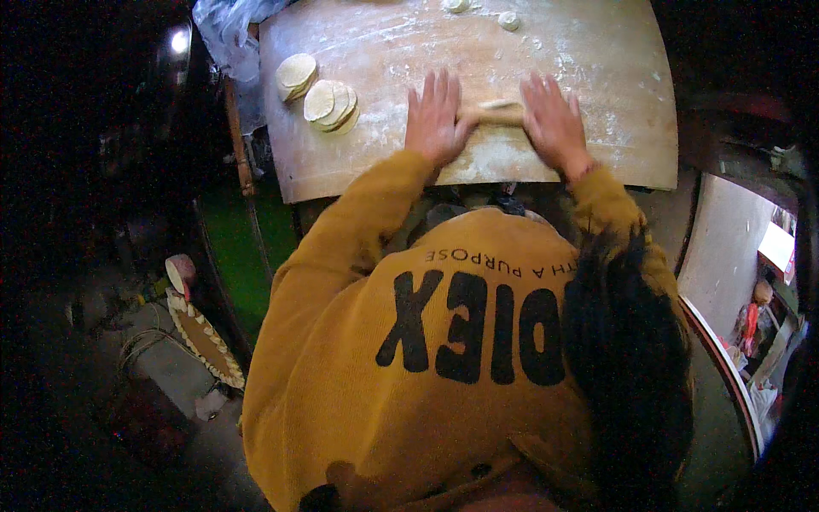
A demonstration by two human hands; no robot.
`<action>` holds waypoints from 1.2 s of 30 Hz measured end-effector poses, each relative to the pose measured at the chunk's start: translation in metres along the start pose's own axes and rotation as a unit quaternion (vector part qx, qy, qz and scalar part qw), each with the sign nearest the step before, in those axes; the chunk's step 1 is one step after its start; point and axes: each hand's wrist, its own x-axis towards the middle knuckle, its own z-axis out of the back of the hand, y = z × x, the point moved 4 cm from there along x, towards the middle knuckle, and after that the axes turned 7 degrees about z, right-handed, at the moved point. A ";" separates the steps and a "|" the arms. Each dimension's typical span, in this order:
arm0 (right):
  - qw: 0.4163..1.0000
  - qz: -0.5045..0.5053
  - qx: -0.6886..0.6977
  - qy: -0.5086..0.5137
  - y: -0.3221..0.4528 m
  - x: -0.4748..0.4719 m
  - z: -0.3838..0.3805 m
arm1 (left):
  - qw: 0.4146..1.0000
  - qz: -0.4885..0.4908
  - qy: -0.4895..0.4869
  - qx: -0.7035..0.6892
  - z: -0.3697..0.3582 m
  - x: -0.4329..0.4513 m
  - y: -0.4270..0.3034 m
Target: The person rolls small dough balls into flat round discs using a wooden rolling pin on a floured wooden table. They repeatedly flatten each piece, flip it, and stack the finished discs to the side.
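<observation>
A wooden rolling pin (pixel 502 116) lies crosswise near the front edge of a floured wooden board (pixel 384 57). My left hand (pixel 436 118) rests flat on its left end, fingers stretched forward. On the right end presses my right hand (pixel 555 120), slightly blurred, its fingers also extended. A pale piece of dough (pixel 498 104) shows just beyond the pin between the hands; the rest of it is hidden. Two overlapping stacks of flat dough rounds, one farther back (pixel 297 70) and one nearer (pixel 329 102), sit at the board's left. Small dough pieces (pixel 508 20) lie near the far edge.
Crumpled plastic sheeting (pixel 233 38) hangs at the board's back left corner. Loose flour and dough crumbs are scattered over the board. On the dark floor at left is a long tray-like thing with a pale scalloped rim (pixel 203 339). Bags and a white box (pixel 776 246) stand at far right.
</observation>
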 end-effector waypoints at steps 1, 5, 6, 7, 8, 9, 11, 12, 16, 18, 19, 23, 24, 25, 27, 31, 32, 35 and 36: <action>0.999 0.008 0.011 0.031 0.003 -0.012 -0.005 | 0.999 0.003 0.028 -0.035 0.001 -0.018 -0.003; 0.999 -0.047 -0.014 -0.020 -0.019 0.018 -0.005 | 0.998 0.008 -0.059 -0.014 -0.002 0.029 -0.002; 0.997 -0.046 -0.034 -0.048 -0.025 0.031 0.003 | 0.997 0.024 -0.064 -0.037 0.003 0.049 -0.004; 0.997 -0.045 -0.044 -0.049 -0.025 0.034 0.008 | 0.997 0.024 -0.067 -0.036 0.003 0.052 -0.004; 0.996 -0.044 -0.054 -0.050 -0.024 0.036 0.013 | 0.997 0.024 -0.071 -0.035 0.003 0.054 -0.004; 0.996 -0.039 -0.061 -0.046 -0.021 0.036 0.013 | 0.996 0.031 -0.071 -0.033 -0.002 0.053 -0.002; 0.999 -0.012 -0.018 -0.032 -0.022 0.007 -0.010 | 1.000 0.020 0.005 -0.007 -0.001 0.018 -0.008; 1.000 -0.002 -0.020 0.002 -0.011 -0.003 -0.007 | 1.000 0.019 0.021 -0.012 0.003 -0.005 -0.011; 0.997 -0.034 -0.035 -0.056 -0.033 0.015 -0.014 | 0.999 0.018 -0.037 -0.023 -0.003 0.026 -0.013; 0.994 -0.052 -0.019 -0.098 -0.038 0.032 0.005 | 0.996 0.010 -0.082 -0.029 0.006 0.053 -0.015; 0.994 -0.056 -0.014 -0.090 -0.037 0.032 0.008 | 0.996 0.007 -0.083 -0.026 0.008 0.058 -0.016; 0.999 -0.026 -0.029 0.020 -0.015 -0.006 -0.003 | 1.000 0.015 -0.009 -0.001 0.001 0.006 -0.015; 0.999 -0.013 -0.015 0.050 -0.008 -0.016 0.000 | 1.000 0.015 0.019 -0.015 0.003 -0.011 -0.019; 1.000 -0.019 -0.009 0.015 -0.014 -0.012 0.001 | 1.000 0.013 0.000 -0.015 0.003 -0.004 -0.019; 0.998 -0.031 0.003 -0.055 -0.034 0.009 -0.004 | 0.999 0.010 -0.039 -0.015 -0.001 0.029 -0.017; 0.994 -0.056 -0.015 -0.092 -0.048 0.036 0.018 | 0.995 0.025 -0.100 -0.006 0.009 0.075 -0.020; 0.997 -0.056 -0.012 -0.056 -0.040 0.023 0.016 | 0.996 0.008 -0.091 0.004 0.003 0.060 -0.020; 0.999 -0.020 0.000 0.028 -0.020 -0.019 -0.001 | 1.000 0.013 0.017 0.005 0.002 0.000 -0.022; 0.999 0.009 -0.026 0.035 -0.019 -0.024 -0.006 | 1.000 0.017 0.009 0.002 0.001 0.002 -0.021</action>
